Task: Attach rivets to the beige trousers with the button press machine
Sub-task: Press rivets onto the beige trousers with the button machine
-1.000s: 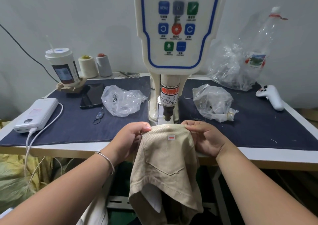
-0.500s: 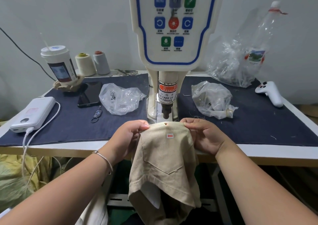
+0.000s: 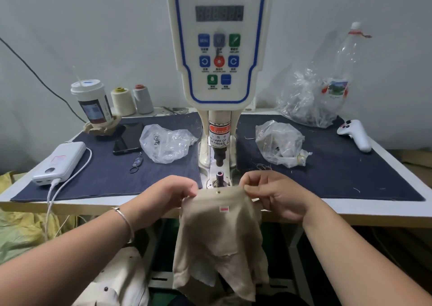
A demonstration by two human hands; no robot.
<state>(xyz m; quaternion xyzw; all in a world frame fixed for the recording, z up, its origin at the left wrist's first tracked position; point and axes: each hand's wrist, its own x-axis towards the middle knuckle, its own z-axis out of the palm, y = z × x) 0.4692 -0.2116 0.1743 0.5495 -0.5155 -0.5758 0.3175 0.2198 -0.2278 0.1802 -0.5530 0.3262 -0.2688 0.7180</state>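
Beige trousers (image 3: 219, 231) hang at lower centre of the frame, top edge just in front of the button press machine (image 3: 218, 71). Left hand (image 3: 163, 195) and right hand (image 3: 275, 195) each pinch that edge. One rivet (image 3: 219, 191) shows at centre edge. Recommendation: keep fabric taut, centre the next spot on the lower die (image 3: 219, 176), fingers clear of the punch.

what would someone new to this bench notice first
The tall white servo button machine fills the centre, its blue-edged control panel above a red warning label and the press head. Just in front of it, the left hand and right hand pinch the top edge of the beige trousers, where a small brass rivet sits near the lower die. Clear plastic bags lie on the dark blue cloth on both sides.
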